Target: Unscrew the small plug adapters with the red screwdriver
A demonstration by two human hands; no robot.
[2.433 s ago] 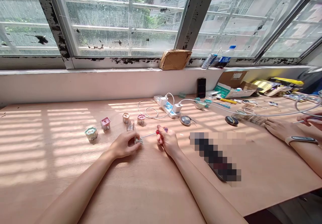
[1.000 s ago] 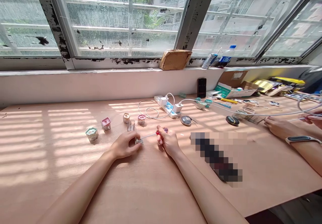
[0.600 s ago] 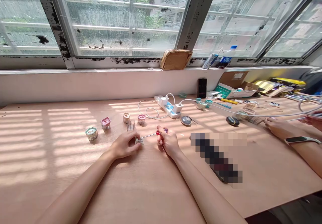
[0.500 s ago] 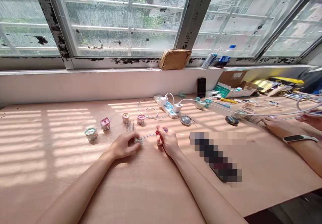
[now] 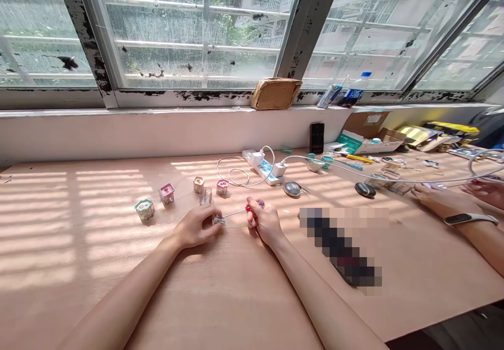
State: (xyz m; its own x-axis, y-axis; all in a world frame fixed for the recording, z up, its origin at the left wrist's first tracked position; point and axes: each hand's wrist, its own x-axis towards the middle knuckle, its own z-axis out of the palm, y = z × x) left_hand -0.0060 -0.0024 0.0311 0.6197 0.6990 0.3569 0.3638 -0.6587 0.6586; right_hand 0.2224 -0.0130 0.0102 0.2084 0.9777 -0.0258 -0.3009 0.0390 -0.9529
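Observation:
My left hand (image 5: pixel 199 226) is closed round a small pale part with a clear side (image 5: pixel 219 220), held down at the table. Closed on the red handle of a screwdriver (image 5: pixel 235 213), my right hand (image 5: pixel 263 221) keeps its thin shaft pointed left, and the tip meets the small part. Beyond my left hand stand a clear open case (image 5: pixel 205 196), an orange-topped little box (image 5: pixel 199 184) and a pink-topped one (image 5: pixel 222 186). Farther left are a red-topped box (image 5: pixel 167 193) and a green-topped box (image 5: pixel 144 209), both with clear sides.
A white power strip (image 5: pixel 263 167) with plugs and cables lies behind my hands. A round silver object (image 5: pixel 292 189) and a black oval object (image 5: pixel 365 190) sit to the right, near a pixelated dark item (image 5: pixel 346 253). Another person's hands (image 5: pixel 437 198) work at the far right.
The whole view has shifted slightly to the right. Both hands keep their grips, and the screwdriver still meets the small part.

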